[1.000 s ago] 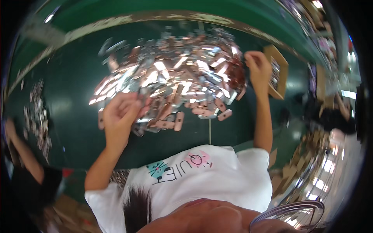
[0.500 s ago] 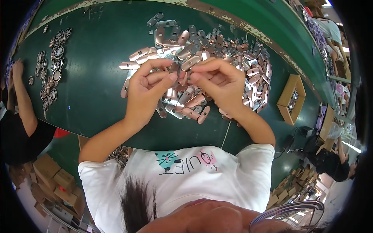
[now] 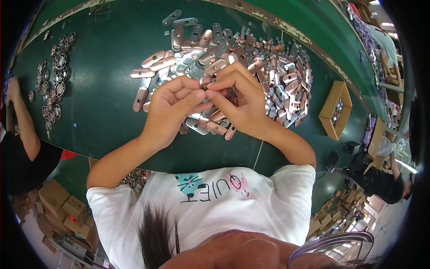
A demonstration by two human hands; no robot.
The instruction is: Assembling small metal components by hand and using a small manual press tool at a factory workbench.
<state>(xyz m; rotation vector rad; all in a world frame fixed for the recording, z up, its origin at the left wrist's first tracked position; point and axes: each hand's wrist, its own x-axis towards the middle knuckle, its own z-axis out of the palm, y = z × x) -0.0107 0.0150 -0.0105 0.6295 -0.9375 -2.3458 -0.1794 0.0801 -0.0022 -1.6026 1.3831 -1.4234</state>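
Head view: both hands meet just in front of the pile of metal plates on the green table. Left hand and right hand touch at the fingertips, pinching one small pinkish metal plate between them, raised just above the pile's near edge. A second ago the hands were apart, right one out at the pile's far right side, left one at its near edge; half a second ago they had already come together. So a piece got picked and is now being worked on or checked between the fingers, likely one unit in a repeated cycle. Right of the pile sits an open cardboard box with small parts inside. Left of the pile, well apart, lie round metal rings near a co-worker's arm
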